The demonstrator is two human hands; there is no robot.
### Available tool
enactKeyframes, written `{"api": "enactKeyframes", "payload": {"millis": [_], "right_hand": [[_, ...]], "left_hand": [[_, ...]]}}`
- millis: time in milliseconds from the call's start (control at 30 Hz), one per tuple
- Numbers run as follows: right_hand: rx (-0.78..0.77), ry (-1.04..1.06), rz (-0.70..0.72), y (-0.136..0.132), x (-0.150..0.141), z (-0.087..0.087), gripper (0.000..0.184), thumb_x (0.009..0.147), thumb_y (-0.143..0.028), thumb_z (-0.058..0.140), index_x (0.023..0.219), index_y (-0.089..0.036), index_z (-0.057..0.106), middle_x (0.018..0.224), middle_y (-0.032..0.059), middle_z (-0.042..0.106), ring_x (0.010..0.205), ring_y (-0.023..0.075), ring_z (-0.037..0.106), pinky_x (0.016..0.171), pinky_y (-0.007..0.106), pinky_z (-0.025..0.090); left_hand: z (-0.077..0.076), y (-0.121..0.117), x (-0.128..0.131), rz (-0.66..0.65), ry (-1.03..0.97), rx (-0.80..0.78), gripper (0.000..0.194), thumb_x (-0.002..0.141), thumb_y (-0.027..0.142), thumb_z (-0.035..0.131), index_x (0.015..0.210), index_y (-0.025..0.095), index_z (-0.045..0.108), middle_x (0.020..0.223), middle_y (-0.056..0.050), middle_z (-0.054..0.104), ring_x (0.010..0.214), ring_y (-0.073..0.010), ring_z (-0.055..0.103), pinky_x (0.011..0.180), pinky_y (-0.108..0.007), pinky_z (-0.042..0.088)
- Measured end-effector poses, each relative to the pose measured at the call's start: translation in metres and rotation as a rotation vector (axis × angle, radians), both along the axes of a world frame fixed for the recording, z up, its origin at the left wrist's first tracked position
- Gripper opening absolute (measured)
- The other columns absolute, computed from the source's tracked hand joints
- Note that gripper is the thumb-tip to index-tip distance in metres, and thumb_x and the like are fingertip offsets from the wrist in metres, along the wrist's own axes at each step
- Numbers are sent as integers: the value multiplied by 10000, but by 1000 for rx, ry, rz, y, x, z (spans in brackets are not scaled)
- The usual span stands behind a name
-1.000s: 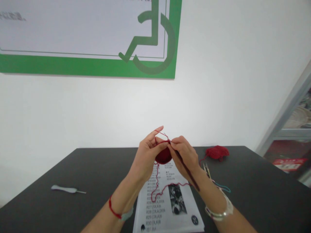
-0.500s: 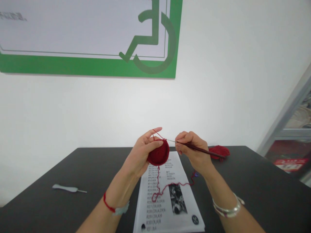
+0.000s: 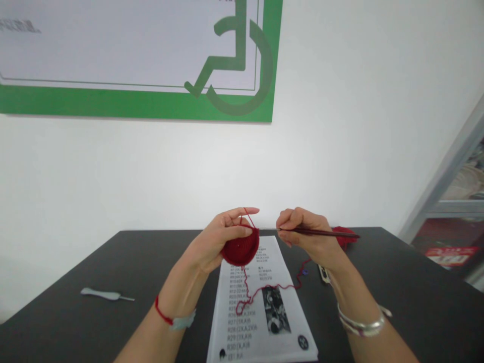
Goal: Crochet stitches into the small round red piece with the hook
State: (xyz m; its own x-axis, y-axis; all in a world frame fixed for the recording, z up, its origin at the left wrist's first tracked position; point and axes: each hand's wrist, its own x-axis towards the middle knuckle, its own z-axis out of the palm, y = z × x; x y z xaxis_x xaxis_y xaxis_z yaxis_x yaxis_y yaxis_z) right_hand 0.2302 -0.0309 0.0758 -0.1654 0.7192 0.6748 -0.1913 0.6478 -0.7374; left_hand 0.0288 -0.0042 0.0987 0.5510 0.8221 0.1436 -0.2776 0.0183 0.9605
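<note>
Red crochet sat pinched in your raised left hand; your right hand, fingers clamped together, held the hook near-level; paper read "R30".

The left hand grips the red crocheted disc at its upper edge, thumb on the near face. A strand of red yarn loops over the raised index finger; a further length hangs below the disc and trails across the printed sheets. The right hand, well apart from the disc, holds the dark red hook handle roughly level. The ball of red yarn sits behind the right hand, partly hidden. A grey-handled hook lies at left on the black table. A green-bordered sign is mounted above.
</note>
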Motion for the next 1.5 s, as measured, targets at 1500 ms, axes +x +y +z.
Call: {"api": "enactKeyframes", "payload": {"millis": [1500], "right_hand": [[137, 156, -224, -1, -26, -6, 97, 835, -150, 613, 824, -241, 583, 761, -24, 620, 628, 125, 599, 566, 283, 479]], "left_hand": [[-1, -12, 19, 288, -124, 36, 159, 633, 185, 754, 791, 166, 743, 661, 8, 688, 580, -99, 566, 574, -218, 408]]}}
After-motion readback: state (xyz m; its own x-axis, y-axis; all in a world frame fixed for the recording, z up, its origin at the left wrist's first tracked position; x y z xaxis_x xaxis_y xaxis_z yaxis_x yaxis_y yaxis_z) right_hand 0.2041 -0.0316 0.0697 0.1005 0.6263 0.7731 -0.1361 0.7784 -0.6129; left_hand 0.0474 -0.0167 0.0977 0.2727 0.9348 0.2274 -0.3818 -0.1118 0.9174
